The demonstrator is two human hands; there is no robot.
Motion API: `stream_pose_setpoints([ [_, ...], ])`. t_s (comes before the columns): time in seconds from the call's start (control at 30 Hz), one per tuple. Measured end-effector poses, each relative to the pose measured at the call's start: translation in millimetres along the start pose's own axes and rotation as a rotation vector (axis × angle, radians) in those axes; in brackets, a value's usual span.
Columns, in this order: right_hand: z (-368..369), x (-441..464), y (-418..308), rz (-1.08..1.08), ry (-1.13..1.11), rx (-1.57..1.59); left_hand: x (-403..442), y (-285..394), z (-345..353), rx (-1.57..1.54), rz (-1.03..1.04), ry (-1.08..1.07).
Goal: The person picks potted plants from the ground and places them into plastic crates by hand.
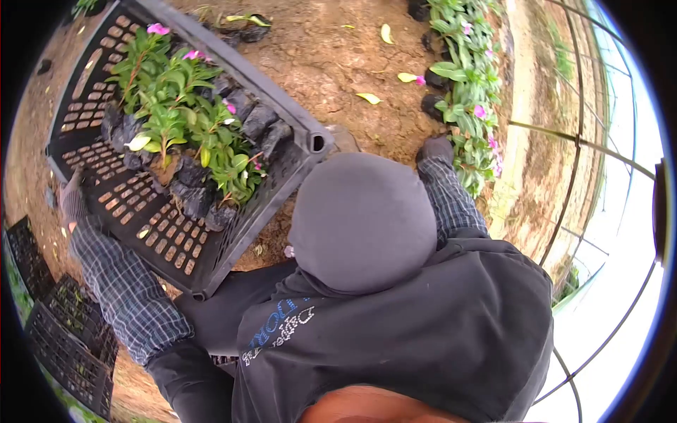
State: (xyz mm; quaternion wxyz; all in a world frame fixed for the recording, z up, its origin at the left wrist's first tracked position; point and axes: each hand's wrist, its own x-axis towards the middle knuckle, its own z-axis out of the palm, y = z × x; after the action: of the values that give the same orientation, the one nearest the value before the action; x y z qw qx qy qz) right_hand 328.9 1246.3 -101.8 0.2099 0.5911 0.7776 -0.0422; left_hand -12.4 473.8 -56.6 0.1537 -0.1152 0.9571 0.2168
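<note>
Soil point(321, 77), crate point(261, 90) with flowering plants point(169, 116)

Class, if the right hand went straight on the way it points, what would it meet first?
The right hand would probably meet the black plant bag just ahead, though depth is unclear.

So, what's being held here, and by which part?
The left hand appears to grip the black crate by its left rim; the right hand is at the flowering plants, its grip hidden.
</note>
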Motion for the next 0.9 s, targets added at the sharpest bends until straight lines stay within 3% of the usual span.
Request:
stream_pose_setpoints([
  [0.03,-4.7,-13.4,-4.7,-0.067,0.051,-0.013,9.3,-10.8,4.5,0.131,-0.114,0.060],
  [0.07,-7.1,-27.4,-6.1,-0.160,0.113,-0.100,-14.0,31.4,4.2,0.008,-0.283,0.159],
  [0.1,5.7,-17.9,5.2,-0.265,0.133,0.103,-21.7,31.1,7.1,0.039,-0.083,0.199],
  [0.13,17.5,14.1,20.4,-0.364,0.073,0.270,-20.5,35.5,6.6,-0.122,-0.208,0.166],
  [0.17,30.9,48.2,36.8,-0.457,-0.008,0.448,-22.3,35.9,7.7,-0.045,-0.182,0.129],
  [0.2,12.7,30.1,19.6,-0.538,-0.104,0.618,-40.5,60.1,1.5,0.099,-0.135,0.099],
  [0.23,-4.8,10.1,2.1,-0.465,-0.217,0.915,-35.9,58.7,1.1,-0.033,-0.251,0.044],
  [0.27,-59.8,-71.4,-55.4,-0.372,-0.312,1.214,-22.5,37.8,12.4,0.168,-0.105,0.207],
  [0.3,-95.4,-105.8,-87.4,-0.528,-0.365,1.198,-40.8,57.6,11.0,0.000,-0.064,0.211],
  [0.33,-122.1,-130.2,-114.0,-0.684,-0.411,1.181,-72.5,107.2,-3.0,-0.125,-0.260,0.135],
  [0.37,-142.5,-151.7,-138.4,-0.801,-0.436,1.207,-42.3,68.5,7.5,0.052,-0.158,0.127],
  [0.4,-159.3,-167.2,-160.3,-0.920,-0.460,1.229,-48.2,78.0,7.3,0.166,-0.133,0.200],
  [0.43,-172.4,-176.7,-181.3,-1.046,-0.493,1.205,-55.3,87.6,4.9,0.031,-0.268,0.251],
  [0.47,-184.9,-187.7,-201.7,-1.173,-0.526,1.180,-48.1,80.8,4.5,-0.071,-0.277,0.129],
  [0.57,-207.4,-274.4,-247.4,-1.405,-0.753,0.915,-57.1,89.8,8.1,-0.034,-0.263,0.208],
  [0.67,-179.1,-325.7,-276.4,-1.489,-1.117,0.430,-63.7,95.8,11.0,-0.058,-0.259,0.220],
  [0.7,-156.9,-336.4,-281.6,-1.564,-1.158,0.314,-63.7,95.9,13.4,-0.061,-0.257,0.222],
  [0.73,-137.6,-344.5,-287.2,-1.634,-1.061,0.033,-63.3,96.0,13.6,-0.064,-0.251,0.221],
  [0.8,-69.3,-349.1,-278.6,-1.437,-1.211,0.082,-60.7,96.1,14.4,-0.071,-0.238,0.219],
  [0.83,-33.3,-341.4,-281.7,-1.385,-1.137,-0.203,-59.6,95.3,14.5,-0.073,-0.232,0.222],
  [0.87,0.5,-330.9,-274.3,-1.484,-0.872,-0.265,-58.7,95.2,14.4,-0.075,-0.226,0.224],
  [0.9,11.0,-329.1,-281.4,-1.342,-0.959,-0.379,-58.1,95.7,14.8,-0.075,-0.221,0.225],
])
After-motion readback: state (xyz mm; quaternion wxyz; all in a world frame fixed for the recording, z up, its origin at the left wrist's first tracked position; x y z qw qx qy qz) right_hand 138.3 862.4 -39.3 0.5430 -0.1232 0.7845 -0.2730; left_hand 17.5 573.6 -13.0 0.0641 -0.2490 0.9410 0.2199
